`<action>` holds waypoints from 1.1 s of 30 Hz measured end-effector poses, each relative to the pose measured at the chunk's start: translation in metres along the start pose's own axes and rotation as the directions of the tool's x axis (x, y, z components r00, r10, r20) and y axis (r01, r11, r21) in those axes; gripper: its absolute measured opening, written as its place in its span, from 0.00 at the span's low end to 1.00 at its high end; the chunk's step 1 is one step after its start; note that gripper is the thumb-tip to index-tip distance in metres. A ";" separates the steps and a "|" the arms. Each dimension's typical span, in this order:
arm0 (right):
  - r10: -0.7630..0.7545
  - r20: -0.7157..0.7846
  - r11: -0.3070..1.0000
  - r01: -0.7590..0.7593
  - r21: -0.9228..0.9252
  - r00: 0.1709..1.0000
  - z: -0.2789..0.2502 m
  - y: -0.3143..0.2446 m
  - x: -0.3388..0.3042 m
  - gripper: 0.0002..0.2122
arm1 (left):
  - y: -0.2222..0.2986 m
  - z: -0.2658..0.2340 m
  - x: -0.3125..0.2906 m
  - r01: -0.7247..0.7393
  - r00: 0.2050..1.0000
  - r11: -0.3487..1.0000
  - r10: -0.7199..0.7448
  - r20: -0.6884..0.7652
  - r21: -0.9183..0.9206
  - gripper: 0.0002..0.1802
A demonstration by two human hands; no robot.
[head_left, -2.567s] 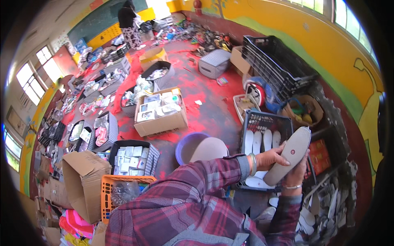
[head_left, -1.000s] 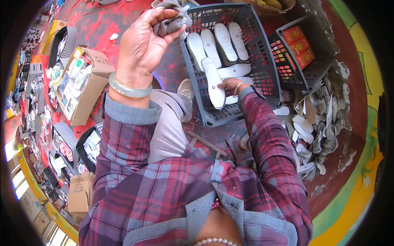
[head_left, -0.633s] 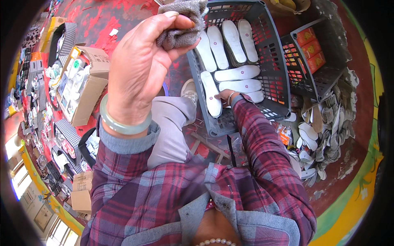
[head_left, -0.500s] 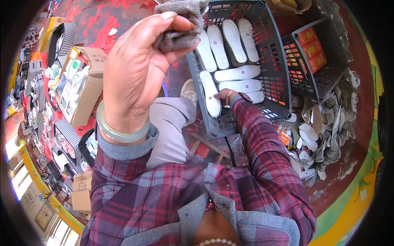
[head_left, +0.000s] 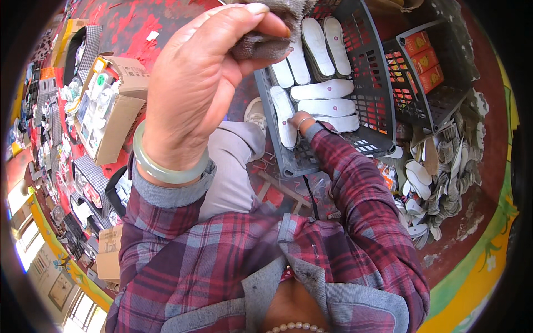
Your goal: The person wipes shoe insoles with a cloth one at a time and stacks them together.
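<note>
Raised high in front of me, my left hand wears a pale green bangle and pinches a bunched grey-brown cloth; the cloth's top runs out of view. Over the near side of a dark plastic crate, my right hand grips the edge of a white insole at the crate's left side; most of its fingers are hidden. More white insoles with small round marks lie in the crate: several stand lengthwise in stacks at the far side, others crosswise beside my right hand.
A second dark crate with orange-red boxes stands to the right. Below it lies a heap of loose insoles. On the left are an open cardboard box of small packages and crowded goods. My knee is beside the crate.
My left hand has moved right and slightly up with the cloth, covering some far insoles. The crate sits slightly higher in the picture; my right hand remains at the left insole.
</note>
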State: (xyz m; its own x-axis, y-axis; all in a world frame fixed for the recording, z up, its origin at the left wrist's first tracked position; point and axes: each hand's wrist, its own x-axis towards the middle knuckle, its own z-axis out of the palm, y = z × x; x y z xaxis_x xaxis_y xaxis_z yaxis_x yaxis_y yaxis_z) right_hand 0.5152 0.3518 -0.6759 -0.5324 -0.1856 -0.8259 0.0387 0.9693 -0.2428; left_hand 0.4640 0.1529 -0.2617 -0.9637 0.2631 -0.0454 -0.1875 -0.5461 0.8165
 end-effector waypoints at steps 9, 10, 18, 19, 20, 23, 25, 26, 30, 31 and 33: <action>0.173 -0.219 0.982 -0.150 0.117 0.960 0.011 -0.020 -0.029 0.23 | -0.006 0.019 -0.003 0.001 1.000 0.988 -0.002 0.006 0.156 0.13; 0.172 -0.248 0.985 -0.157 0.077 0.953 0.015 -0.019 -0.027 0.23 | -0.006 0.022 -0.003 0.024 1.000 0.979 -0.025 0.003 0.202 0.14; 0.116 -0.297 0.991 -0.092 0.095 0.948 -0.010 -0.030 -0.049 0.13 | -0.008 0.016 -0.002 0.013 0.998 0.979 -0.025 0.055 0.205 0.14; -0.028 -0.297 0.999 0.017 -0.040 0.954 -0.015 -0.025 -0.048 0.18 | -0.009 0.012 -0.003 0.019 0.998 0.990 -0.027 0.055 0.139 0.13; -0.054 -0.239 0.996 0.035 -0.084 0.969 -0.030 -0.022 -0.048 0.16 | -0.006 0.016 -0.006 0.029 1.000 0.990 -0.030 0.005 0.140 0.13; -0.226 0.183 0.900 0.277 -0.338 0.957 -0.065 -0.031 -0.059 0.17 | 0.004 0.025 -0.007 0.148 0.989 0.988 -0.149 0.014 0.036 0.14; -0.431 0.400 0.744 0.569 -0.349 0.809 -0.057 -0.025 -0.062 0.18 | 0.007 0.039 -0.011 0.176 0.983 0.984 -0.175 -0.048 0.024 0.14; -0.429 0.359 0.750 0.549 -0.370 0.829 -0.050 -0.024 -0.069 0.17 | 0.007 0.040 -0.011 0.178 0.983 0.984 -0.177 -0.043 0.007 0.14; -0.450 0.321 0.685 0.553 -0.474 0.833 -0.025 -0.018 -0.072 0.17 | 0.002 0.023 -0.006 0.173 0.985 0.985 -0.174 0.017 0.023 0.14; -0.471 0.300 0.674 0.557 -0.485 0.830 -0.020 -0.014 -0.069 0.17 | 0.001 0.022 -0.005 0.168 0.986 0.985 -0.168 0.014 0.040 0.14; -0.512 0.285 0.650 0.582 -0.489 0.810 -0.011 -0.006 -0.063 0.16 | -0.004 0.022 -0.005 0.155 0.988 0.984 -0.153 -0.028 0.091 0.14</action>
State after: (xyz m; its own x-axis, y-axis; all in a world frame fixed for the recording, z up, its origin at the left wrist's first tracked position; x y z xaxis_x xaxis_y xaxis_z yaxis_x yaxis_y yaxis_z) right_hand 0.5395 0.3589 -0.6170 -0.2101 -0.6925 -0.6901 -0.6980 0.6005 -0.3900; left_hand 0.4734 0.1714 -0.2526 -0.9284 0.3217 -0.1859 -0.3168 -0.4241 0.8484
